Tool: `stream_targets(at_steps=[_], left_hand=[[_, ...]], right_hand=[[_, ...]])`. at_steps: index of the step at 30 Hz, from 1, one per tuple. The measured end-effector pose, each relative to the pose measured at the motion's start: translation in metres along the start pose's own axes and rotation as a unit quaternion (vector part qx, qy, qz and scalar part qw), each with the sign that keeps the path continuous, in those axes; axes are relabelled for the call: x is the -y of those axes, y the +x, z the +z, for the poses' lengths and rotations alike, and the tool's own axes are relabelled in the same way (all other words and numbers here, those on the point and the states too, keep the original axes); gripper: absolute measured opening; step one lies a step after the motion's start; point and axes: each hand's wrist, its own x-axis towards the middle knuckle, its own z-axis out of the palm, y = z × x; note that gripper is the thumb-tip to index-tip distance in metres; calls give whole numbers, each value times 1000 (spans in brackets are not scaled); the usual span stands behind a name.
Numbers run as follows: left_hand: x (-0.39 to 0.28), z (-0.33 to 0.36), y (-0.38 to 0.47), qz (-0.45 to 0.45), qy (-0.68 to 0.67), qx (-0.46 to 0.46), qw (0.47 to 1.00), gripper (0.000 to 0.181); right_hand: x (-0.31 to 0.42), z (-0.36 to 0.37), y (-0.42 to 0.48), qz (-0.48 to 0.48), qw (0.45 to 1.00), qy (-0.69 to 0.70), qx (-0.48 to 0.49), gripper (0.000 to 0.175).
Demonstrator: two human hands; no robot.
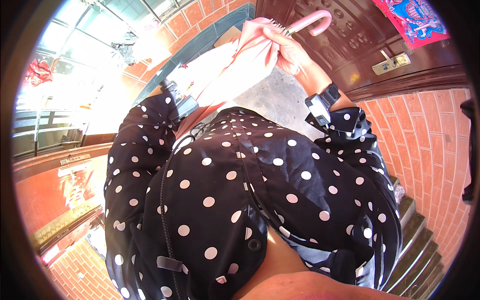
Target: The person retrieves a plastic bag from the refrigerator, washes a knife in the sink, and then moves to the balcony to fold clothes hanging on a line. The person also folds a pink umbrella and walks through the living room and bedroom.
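Observation:
A pink umbrella (pixel 240 60) with a curved crook handle (pixel 321 23) lies slantwise across the top of the view, its canopy folded loosely and partly washed out by sunlight. My right hand (pixel 287 50) holds the canopy cloth close to the handle, thumb on top; rib tips show beside it. The handle points to the upper right. My left hand is hidden behind the cloth; only the wrist, with a strapped device (pixel 183 107), and a polka-dot sleeve show. Another small device (pixel 318 108) is strapped to my right wrist.
A dark red panelled door (pixel 337 41) with a metal lever lock (pixel 391 63) stands ahead to the right, beside a brick-tiled wall (pixel 423 142). Steps (pixel 412 240) lie at the lower right. Bright barred windows (pixel 75 45) are at the left. Grey floor (pixel 277 93) shows below the umbrella.

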Motion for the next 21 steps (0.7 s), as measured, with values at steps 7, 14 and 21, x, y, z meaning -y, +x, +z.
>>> stream_targets(at_steps=[7, 14, 21], left_hand=[[-8, -11, 26, -13, -63, -30, 997, 47], [-19, -10, 40, 13, 206, -148, 967, 22], [-1, 15, 7, 310, 757, -61, 572, 19]], right_hand=[[-34, 12, 22, -2, 989, 51, -141, 18], [-48, -3, 50, 33, 982, 82, -169, 24], [-37, 13, 64, 34, 966, 97, -236, 28]])
